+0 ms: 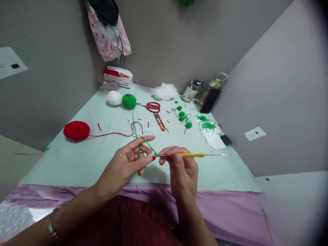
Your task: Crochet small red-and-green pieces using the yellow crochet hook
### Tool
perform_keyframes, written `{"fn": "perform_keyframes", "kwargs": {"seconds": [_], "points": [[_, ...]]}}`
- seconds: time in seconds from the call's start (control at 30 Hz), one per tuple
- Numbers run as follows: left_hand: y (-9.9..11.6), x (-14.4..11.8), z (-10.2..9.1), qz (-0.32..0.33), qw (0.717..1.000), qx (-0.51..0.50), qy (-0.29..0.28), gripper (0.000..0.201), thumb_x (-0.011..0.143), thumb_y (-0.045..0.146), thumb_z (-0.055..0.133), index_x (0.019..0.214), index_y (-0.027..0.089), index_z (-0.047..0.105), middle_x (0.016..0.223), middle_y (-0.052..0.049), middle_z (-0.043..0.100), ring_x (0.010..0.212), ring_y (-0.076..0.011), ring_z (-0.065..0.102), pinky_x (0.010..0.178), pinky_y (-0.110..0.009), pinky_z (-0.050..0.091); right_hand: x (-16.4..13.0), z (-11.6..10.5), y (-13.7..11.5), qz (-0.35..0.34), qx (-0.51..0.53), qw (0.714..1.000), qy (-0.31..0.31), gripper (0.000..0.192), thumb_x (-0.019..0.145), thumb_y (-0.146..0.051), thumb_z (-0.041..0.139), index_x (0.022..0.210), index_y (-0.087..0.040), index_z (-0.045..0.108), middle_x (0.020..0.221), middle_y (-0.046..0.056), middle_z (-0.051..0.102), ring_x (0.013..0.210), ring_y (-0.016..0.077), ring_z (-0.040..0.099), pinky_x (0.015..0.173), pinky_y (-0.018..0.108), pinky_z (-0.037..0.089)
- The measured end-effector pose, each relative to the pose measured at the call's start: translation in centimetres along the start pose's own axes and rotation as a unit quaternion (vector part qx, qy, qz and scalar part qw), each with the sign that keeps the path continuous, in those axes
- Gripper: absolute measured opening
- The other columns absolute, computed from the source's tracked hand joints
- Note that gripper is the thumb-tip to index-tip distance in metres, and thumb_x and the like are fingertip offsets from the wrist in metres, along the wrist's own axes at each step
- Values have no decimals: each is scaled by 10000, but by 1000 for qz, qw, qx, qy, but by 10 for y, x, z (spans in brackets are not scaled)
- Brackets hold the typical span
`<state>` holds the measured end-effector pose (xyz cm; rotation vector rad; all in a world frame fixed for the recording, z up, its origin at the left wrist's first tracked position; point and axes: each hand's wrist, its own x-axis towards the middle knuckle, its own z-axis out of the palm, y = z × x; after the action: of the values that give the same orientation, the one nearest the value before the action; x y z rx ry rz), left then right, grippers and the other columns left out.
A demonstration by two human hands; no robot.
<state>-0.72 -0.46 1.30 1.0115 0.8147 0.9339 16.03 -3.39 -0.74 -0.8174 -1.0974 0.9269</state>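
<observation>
- Left hand [128,162]: palm up, forefinger stretched out; green yarn strand [147,143] runs over it and down between the fingers, apparently to keep the thread taut. Thumb and fingers pinched together on the strand at the working point.
- Right hand [179,164]: fingers clamped on the crochet hook [192,155], yellow grip lying level, butt end pointing to 3 o'clock, tip at 9 o'clock meeting the left fingertips.
- Green yarn strand: leads away toward 12 o'clock to the green yarn ball [128,101].
- White yarn ball [114,97]: touching the green one, at its 9 o'clock.
- Red yarn ball [76,130]: at 10 o'clock from the hands, its thread trailing right.
- Red scissors [151,106], orange snips [160,122]: at 12 o'clock, within reach.
- Small green crocheted pieces [183,118]: at 1 o'clock.
- Table [77,160]: pale green cover.
</observation>
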Motion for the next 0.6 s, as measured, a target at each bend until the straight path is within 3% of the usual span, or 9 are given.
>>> {"fn": "perform_keyframes", "kwargs": {"seconds": [0.23, 0.33, 0.43, 0.53, 0.57, 0.6], "points": [[2, -2, 1, 38, 994, 97, 31, 438, 879, 279, 777, 1309, 262, 701, 870, 35, 626, 616, -66, 490, 598, -213, 443, -4, -3, -12, -143, -199, 968, -59, 214, 1021, -112, 530, 1020, -221, 714, 901, 26, 735, 879, 155, 692, 817, 317, 566], [3, -5, 4, 79, 983, 148, 67, 380, 861, 217, 762, 1241, 232, 742, 829, 36, 624, 622, -70, 504, 641, -224, 452, -6, -6, -14, -188, -286, 934, -106, 242, 995, -50, 526, 1077, -212, 685, 952, 42, 735, 933, 163, 696, 838, 319, 581], [1, -7, 8, 99, 982, 140, 81, 388, 830, 181, 780, 1214, 228, 755, 840, 32, 627, 626, -67, 517, 634, -212, 456, -12, -6, -7, -248, -385, 882, -114, 275, 980, -53, 558, 1169, -208, 683, 1019, 63, 733, 941, 163, 700, 805, 295, 602], [-1, -6, 8, 26, 999, 24, 30, 539, 819, 217, 820, 1337, 255, 679, 853, 45, 620, 523, -31, 455, 500, -179, 383, -18, -5, 2, -324, -468, 818, -77, 361, 932, -45, 648, 1239, -227, 704, 1109, 86, 719, 1029, 197, 706, 829, 310, 613], [-1, -5, 7, -13, 1000, -26, 0, 577, 829, 247, 825, 1378, 252, 646, 808, 57, 601, 471, -17, 395, 449, -171, 323, -19, -5, 4, -338, -470, 813, -59, 382, 920, -39, 663, 1242, -239, 713, 1128, 89, 715, 1053, 209, 705, 835, 322, 613], [-1, -4, 6, -51, 996, -74, -26, 593, 845, 273, 820, 1403, 235, 623, 729, 77, 560, 430, -6, 319, 415, -165, 256, -19, -4, 5, -336, -451, 826, -45, 377, 923, -42, 657, 1231, -250, 722, 1127, 87, 717, 1055, 215, 706, 833, 336, 614]]}}
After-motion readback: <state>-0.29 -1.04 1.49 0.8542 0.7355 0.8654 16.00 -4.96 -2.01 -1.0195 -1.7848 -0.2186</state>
